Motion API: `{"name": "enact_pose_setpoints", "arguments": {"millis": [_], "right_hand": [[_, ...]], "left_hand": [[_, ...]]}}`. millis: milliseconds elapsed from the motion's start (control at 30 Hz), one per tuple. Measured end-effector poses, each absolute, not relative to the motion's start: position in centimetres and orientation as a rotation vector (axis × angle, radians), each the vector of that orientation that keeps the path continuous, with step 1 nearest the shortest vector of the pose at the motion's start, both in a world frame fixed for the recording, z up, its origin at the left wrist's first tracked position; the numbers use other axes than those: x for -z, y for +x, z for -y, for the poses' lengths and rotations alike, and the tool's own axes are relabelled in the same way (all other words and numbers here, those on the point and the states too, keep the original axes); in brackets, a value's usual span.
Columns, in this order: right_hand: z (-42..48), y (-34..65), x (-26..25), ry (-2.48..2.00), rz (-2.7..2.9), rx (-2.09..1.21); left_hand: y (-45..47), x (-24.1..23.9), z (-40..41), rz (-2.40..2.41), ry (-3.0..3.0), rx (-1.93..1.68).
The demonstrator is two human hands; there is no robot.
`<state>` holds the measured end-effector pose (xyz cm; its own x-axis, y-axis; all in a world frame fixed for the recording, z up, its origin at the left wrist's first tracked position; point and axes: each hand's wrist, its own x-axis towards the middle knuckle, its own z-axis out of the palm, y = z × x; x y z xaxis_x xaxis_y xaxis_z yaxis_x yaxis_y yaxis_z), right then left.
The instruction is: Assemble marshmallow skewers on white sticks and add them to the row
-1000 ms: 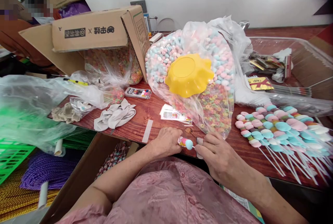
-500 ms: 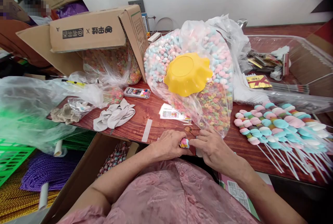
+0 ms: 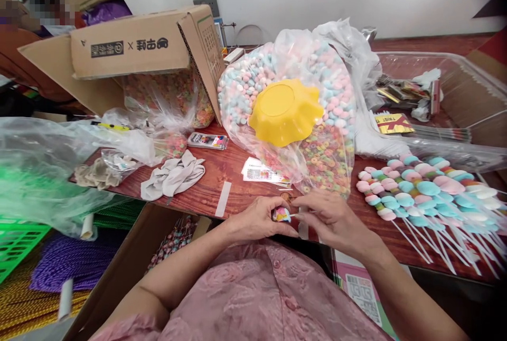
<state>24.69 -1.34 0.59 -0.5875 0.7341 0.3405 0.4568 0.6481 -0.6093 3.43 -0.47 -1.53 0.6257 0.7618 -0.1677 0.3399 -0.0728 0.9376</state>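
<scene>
Just over the table's front edge, my left hand (image 3: 257, 219) is closed around a small lollipop (image 3: 282, 215) in a colourful pink, yellow and blue wrapper. Its short white stick points right, toward my right hand (image 3: 332, 219), whose thumb and fingertips meet at the stick's end. The fingers partly cover both the wrapper and the stick. Behind my hands lie printed cards (image 3: 261, 171) and a large clear bag (image 3: 253, 114) of pastel marshmallows and ring-shaped candies. On top of that bag rests an upside-down yellow wavy-rimmed bowl (image 3: 283, 111).
Marshmallow skewers (image 3: 428, 188) are piled at the right, before a clear plastic bin (image 3: 455, 61). At left are a cardboard box (image 3: 130, 40), a grey cloth (image 3: 174, 174) and a tape strip (image 3: 224, 198). Lollipops (image 3: 174, 243) fill a carton below. Part of another person (image 3: 24, 61) shows far left.
My right hand has shifted slightly and its fingers have drawn together at the lollipop's white stick, which now shows. The lollipop has turned a little in my left hand.
</scene>
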Motion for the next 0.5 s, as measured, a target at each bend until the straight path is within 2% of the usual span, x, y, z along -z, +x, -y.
{"name": "enact_pose_setpoints", "arguments": {"millis": [200, 400, 500], "right_hand": [[1.4, 25.8, -0.7, -0.921, 2.224, -0.693], [0.7, 26.6, -1.0, -1.046, 2.114, -0.698], [0.2, 27.0, -1.3, -1.094, 2.106, -0.693]], "left_hand": [[3.4, 1.4, 0.0, -0.807, 1.497, -0.391], [3.4, 1.0, 0.8, -1.123, 1.858, -0.419], [3.4, 1.0, 1.1, -1.107, 1.888, -0.381]]}}
